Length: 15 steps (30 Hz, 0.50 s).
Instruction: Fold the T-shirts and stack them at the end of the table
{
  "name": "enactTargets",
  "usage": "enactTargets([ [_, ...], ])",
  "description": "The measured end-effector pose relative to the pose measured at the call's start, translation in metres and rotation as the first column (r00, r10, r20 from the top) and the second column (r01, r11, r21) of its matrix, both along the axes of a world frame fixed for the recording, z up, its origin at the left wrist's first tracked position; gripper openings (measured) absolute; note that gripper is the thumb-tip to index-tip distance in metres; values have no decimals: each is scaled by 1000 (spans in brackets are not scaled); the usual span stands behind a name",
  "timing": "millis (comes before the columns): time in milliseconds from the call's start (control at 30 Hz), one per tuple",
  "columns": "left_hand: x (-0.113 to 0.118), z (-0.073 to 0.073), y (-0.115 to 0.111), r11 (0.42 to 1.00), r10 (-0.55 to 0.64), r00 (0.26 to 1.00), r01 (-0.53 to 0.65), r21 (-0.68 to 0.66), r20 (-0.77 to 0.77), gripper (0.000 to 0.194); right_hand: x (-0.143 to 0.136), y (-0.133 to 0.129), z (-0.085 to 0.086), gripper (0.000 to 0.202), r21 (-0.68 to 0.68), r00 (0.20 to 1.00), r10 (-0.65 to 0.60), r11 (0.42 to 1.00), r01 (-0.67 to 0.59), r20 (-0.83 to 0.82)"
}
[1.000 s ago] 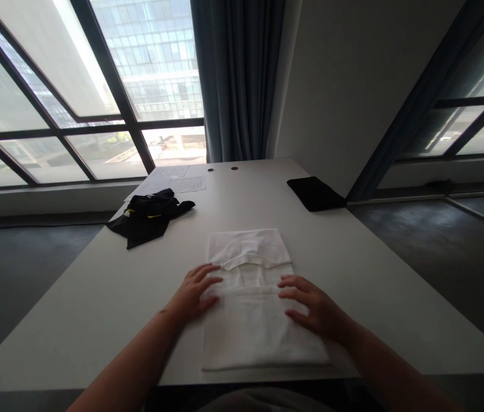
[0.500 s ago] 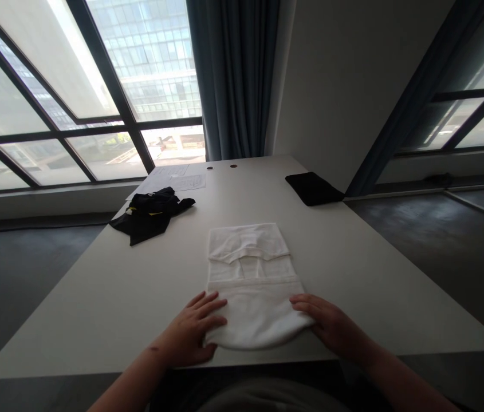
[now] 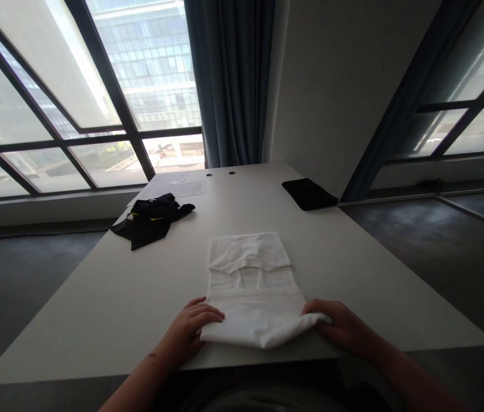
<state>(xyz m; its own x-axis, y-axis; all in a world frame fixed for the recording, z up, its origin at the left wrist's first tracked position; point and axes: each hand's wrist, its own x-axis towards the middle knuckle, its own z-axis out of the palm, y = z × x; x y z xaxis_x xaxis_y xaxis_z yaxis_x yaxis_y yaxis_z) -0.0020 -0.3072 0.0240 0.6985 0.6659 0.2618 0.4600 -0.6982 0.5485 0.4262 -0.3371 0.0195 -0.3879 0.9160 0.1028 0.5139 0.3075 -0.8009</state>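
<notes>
A white cloth garment (image 3: 252, 309), folded into a narrow strip, lies near the front edge of the white table. Its far end is folded over, with the curved edge of that flap facing me. At its near left corner my left hand (image 3: 192, 329) grips the edge, fingers on top and the thumb hidden below. My right hand (image 3: 331, 323) is closed on the near right corner, which is raised a little and bunched at the fingers. The near edge of the cloth sags between both hands.
Crumpled black cloth with yellow bits (image 3: 151, 220) lies on the table's left side. A flat black folded item (image 3: 309, 194) sits at the right edge. Papers (image 3: 188, 189) rest at the far left, near two small round table holes. Windows and curtains stand beyond.
My right hand has closed on the near right corner and lifted it slightly. My left fingers have drawn together at the left corner. The view has tilted up slightly.
</notes>
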Motion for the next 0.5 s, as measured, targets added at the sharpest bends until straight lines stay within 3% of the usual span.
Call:
enactTargets([
  [100, 5, 20, -2, 990, 118, 983, -105, -99, 139, 27, 1, 2, 21, 35, -47, 988, -94, 995, 89, -120],
  [167, 12, 30, 6, 961, 263, 942, -237, -140, 210, 27, -4, 12, 33, 41, -47, 955, -223, 975, 218, -195],
  [267, 31, 36, 40, 871, 491, 843, -468, -152, 217, 36, -20, 47, 42, 45, -41, 875, -408, 910, 413, -259],
  [367, 53, 29, 89, 742, 670, 742, -667, -73, 28, 34, -40, 100, 32, 41, 5, 820, -541, 834, 552, -186],
  [433, 64, 17, 118, 664, 735, 655, -748, -13, -176, 32, -49, 133, 15, 29, 98, 766, -642, 762, 640, -11],
  [500, 69, 1, 138, 624, 749, 583, -781, 39, -314, 34, -53, 158, -5, 26, 192, 724, -676, 735, 650, 137],
])
